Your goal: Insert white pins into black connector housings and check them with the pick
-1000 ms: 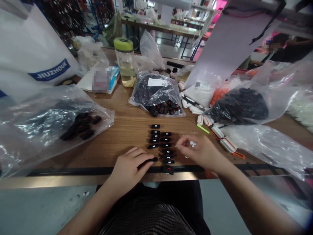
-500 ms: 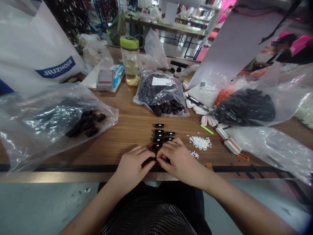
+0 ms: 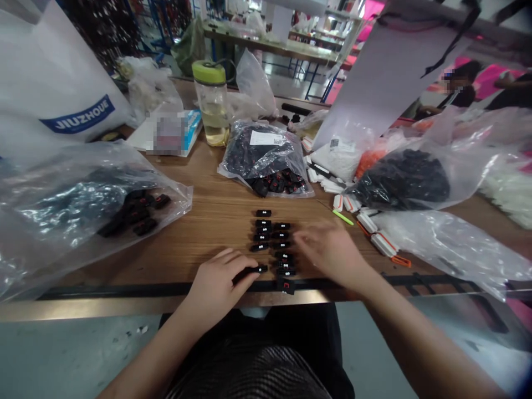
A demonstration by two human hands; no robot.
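Left hand: the left hand (image 3: 216,280) is lying low near the front of the worktop (image 3: 216,221); its fingers are closing in a narrow pinch on a held black piece (image 3: 261,269).

Held end: this piece is sticking out rightward past the fingertips, its end showing a white spot; it is lying just left of the right column's near end.

Right hand: the right hand (image 3: 334,252) is hovering or resting right of the columns, too blurred to tell which; whether its fingers are standing wide, narrow or holding anything, I cannot tell.

Columns: a left column of black pieces (image 3: 261,237) and a right column of black pieces (image 3: 281,235) are running away from the front edge, most ends showing paired white dots.

Red-marked piece: a red-marked black piece (image 3: 286,286) is sitting nearest the edge, showing no white dots that I can make out.

Grip advice: fingers should, I judge, be pinching the long sides and leaving that end bare, the piece being pressed down lightly against rolling.

Right-side advice: the right wrist should be staying clear of the columns; a brushing sleeve or knuckle could be skewing them.

Bags: a labelled bag (image 3: 266,158) is standing beyond the columns; a left bag (image 3: 95,194) is lying well apart, black pieces showing inside.
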